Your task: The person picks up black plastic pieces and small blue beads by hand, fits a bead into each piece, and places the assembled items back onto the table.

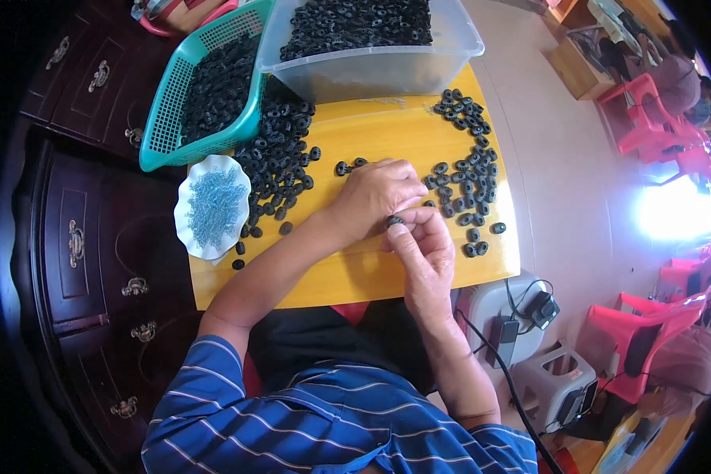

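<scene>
My right hand (428,251) is closed in a pinch, with a small black oval plastic part (394,221) between thumb and forefinger. Just beyond it, my left hand (378,196) is bent over the yellow table with its back up and its fingers curled. Whatever those fingers hold, if anything, is hidden. Two or three similar black parts (351,166) lie by the left hand's knuckles. To the right of both hands, many loose black parts with holes (468,186) are spread out. Another heap of black parts (275,158) lies on the left.
A green basket (158,118) and a clear plastic tub (355,75), both full of black parts, stand at the back. A white scalloped dish (183,229) holds tiny pale blue pieces. Dark drawers (75,237) flank the yellow table (324,284). Pink chairs (640,340) stand right.
</scene>
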### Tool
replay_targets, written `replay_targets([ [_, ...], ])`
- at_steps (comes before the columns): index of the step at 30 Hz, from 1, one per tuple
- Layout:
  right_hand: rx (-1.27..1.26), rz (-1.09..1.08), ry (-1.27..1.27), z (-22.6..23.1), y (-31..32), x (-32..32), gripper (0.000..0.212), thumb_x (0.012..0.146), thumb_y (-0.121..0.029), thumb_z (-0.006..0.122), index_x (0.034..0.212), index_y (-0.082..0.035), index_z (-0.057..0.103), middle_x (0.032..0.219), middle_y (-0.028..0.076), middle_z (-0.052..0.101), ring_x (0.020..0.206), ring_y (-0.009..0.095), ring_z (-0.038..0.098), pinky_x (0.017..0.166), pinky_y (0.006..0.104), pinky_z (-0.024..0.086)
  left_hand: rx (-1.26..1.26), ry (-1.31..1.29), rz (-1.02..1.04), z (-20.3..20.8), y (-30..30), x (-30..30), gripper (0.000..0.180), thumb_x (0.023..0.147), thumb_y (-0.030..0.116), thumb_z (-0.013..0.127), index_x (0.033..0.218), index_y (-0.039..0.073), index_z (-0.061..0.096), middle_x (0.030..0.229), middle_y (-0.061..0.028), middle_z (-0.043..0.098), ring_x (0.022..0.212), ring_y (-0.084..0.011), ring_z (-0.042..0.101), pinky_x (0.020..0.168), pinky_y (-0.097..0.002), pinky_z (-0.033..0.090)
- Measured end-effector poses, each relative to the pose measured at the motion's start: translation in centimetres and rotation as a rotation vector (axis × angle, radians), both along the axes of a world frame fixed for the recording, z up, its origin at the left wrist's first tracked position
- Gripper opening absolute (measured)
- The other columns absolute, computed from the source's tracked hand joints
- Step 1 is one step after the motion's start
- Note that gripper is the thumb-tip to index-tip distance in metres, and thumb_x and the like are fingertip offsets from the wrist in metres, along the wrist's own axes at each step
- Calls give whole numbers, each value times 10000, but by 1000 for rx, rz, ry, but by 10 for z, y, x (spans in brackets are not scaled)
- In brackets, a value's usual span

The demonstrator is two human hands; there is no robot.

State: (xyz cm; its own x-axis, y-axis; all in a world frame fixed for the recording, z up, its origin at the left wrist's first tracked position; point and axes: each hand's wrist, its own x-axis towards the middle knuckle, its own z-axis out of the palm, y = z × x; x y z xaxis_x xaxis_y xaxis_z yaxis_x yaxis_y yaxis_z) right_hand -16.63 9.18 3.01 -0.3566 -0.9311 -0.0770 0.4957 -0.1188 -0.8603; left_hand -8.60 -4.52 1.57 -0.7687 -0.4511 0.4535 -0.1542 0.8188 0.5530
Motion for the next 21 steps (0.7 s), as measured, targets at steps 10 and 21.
replay_targets([
  [10,29,63,-56,2,0,-1,135,952,-41,601,1078,-15,563,884,12,575,804,95,553,769,251,468,-224,-93,-30,-24,-13,-19,151,790,171,666,914,114,730,867,-49,635,867,-253,646,720,-388,535],
  [21,36,96,-48,3,0,-1,135,961,-53,594,1084,-7,563,867,16,577,793,90,551,774,246,472,-224,-124,15,-20,-14,-22,118,795,163,659,878,92,705,849,-51,618,869,-245,639,736,-387,536],
])
